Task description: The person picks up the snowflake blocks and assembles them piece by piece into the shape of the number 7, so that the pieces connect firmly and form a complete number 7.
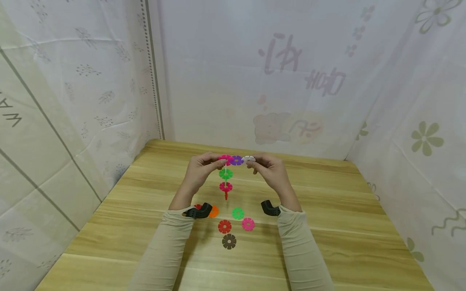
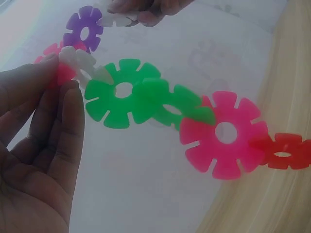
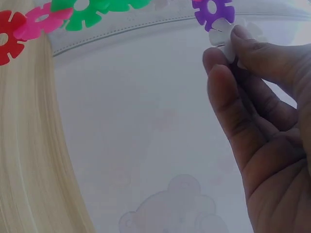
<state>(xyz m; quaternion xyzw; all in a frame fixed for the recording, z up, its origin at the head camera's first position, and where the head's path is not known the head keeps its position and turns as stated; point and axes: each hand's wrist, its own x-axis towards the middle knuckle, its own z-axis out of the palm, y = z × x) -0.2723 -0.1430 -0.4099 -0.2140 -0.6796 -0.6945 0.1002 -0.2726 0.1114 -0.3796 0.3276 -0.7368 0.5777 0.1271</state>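
Beige sleeves [image 1: 164, 250], lower frame; wood-grain table [image 1: 356, 226]; wrinkled printed cloth walls [image 1: 218, 81], upper frame; centre, left hand [image 1: 196, 171] pinches pink notched disc [image 1: 227, 157], right hand [image 1: 273, 169] white disc [image 1: 249, 158].

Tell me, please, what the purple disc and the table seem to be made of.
Purple disc: probably smooth plastic, thin and evenly coloured, with clean notches. Table: wood or laminate, seemingly smooth; grain streaks show, but cannot settle which.
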